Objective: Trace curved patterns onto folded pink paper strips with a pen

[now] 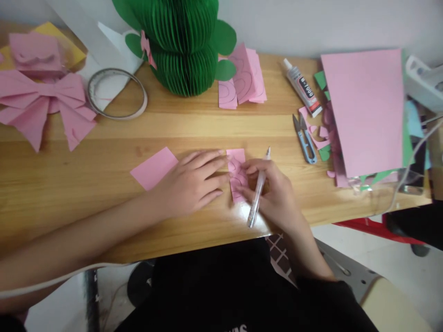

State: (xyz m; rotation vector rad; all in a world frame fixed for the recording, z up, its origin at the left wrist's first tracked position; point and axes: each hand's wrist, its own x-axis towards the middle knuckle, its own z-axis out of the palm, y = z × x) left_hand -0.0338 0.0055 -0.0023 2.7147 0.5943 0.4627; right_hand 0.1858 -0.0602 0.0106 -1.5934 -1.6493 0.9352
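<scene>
We see the left hand (pixel 197 184) palm down, fingers straight and slightly apart, with the tips at the left edge of a small pink paper strip with dark curved outlines (pixel 236 175). We don't see it gripping anything. The strip lies on the light wooden table (pixel 104 131), between the two hands, close to the front edge.

We have the right hand (pixel 277 193) curled around a slim clear-barrelled pen (pixel 258 196), tip pointing away from the body and off the paper. Its thumb and forefinger are near each other over the strip's right side; we can't tell if they pinch it.

A plain pink paper rectangle (pixel 152 169) sits just beside the left hand, partly behind it. Further back we note a green honeycomb paper body with round leaves (pixel 187 46), then folded pink paper pieces with drawn curves (pixel 242 76) to its right.

Right side: white-capped B-7000 glue tube (pixel 302 87), blue-handled thread snips (pixel 306 140), large pink paper sheet (pixel 367 110) on a stack. Left side: folded pink paper bow (pixel 44 90), just beside a pale ring-shaped roll (pixel 133 114).
</scene>
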